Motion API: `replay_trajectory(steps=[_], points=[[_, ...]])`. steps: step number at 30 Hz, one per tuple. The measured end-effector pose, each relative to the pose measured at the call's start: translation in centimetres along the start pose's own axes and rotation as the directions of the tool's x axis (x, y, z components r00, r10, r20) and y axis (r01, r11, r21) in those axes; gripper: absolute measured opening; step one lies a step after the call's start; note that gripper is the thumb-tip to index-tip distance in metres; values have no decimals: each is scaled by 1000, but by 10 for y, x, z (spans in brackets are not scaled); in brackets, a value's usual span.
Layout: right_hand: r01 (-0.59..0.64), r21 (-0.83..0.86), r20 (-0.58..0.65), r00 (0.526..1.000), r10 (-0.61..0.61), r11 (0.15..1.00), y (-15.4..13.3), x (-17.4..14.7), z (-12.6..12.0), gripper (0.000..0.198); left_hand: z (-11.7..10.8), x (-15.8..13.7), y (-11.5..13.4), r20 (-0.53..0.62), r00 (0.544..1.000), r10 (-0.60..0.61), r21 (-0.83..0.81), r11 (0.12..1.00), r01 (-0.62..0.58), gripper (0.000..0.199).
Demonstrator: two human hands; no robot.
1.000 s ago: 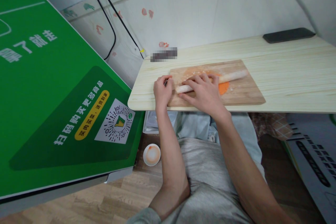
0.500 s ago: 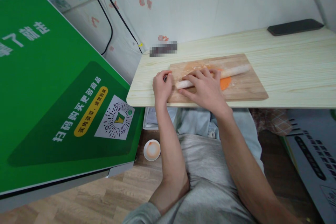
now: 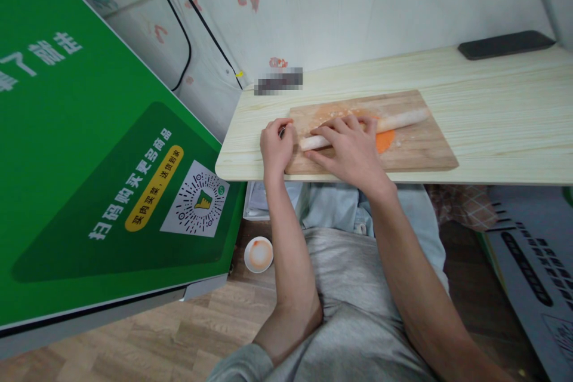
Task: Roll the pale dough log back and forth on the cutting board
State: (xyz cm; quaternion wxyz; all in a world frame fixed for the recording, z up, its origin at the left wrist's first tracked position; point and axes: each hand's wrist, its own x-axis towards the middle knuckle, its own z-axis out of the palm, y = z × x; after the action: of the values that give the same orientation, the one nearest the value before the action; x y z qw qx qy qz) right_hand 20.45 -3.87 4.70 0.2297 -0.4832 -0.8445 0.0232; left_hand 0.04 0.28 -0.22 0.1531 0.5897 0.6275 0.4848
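Note:
A wooden cutting board (image 3: 425,152) lies on the table with a flat orange piece of dough (image 3: 385,141) on it. Across the dough rests a pale rolling pin (image 3: 405,120), dusted whitish, slanting up to the right. My right hand (image 3: 351,149) is laid over the pin, fingers on its far side and thumb near its left end. It covers much of the dough. My left hand (image 3: 276,146) is closed at the board's left edge. A small dark, shiny bit shows between its thumb and fingers; what it is I cannot make out.
The light wood table (image 3: 505,125) stands against a wall. A black flat object (image 3: 505,45) lies at the back right, and a blurred-out item (image 3: 278,81) at the back left. A green printed panel (image 3: 111,191) borders the left. Below is a white bowl (image 3: 258,254).
Almost nothing has changed; the view has shifted very slightly. Both hands, the rolling pin and the dough keep their places.

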Motion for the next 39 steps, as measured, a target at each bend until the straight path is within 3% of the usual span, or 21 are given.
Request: replay_trajectory(steps=[11,22,32,39], points=[[3,-32,-22,1000,-3,999,0,0,0,41,1,-4,6,-23,1000,-1,4,1000,1,19],[-7,-10,105,994,8,1000,1,-6,-10,50,3,-4,7,-20,1000,-17,39,999,18,20],[-19,-32,48,999,20,999,2,2,1,45,2,-4,12,-30,999,-28,37,999,29,20],[-39,-63,152,987,48,997,0,-7,-10,57,2,-4,12,-35,999,-13,25,1000,14,20]])
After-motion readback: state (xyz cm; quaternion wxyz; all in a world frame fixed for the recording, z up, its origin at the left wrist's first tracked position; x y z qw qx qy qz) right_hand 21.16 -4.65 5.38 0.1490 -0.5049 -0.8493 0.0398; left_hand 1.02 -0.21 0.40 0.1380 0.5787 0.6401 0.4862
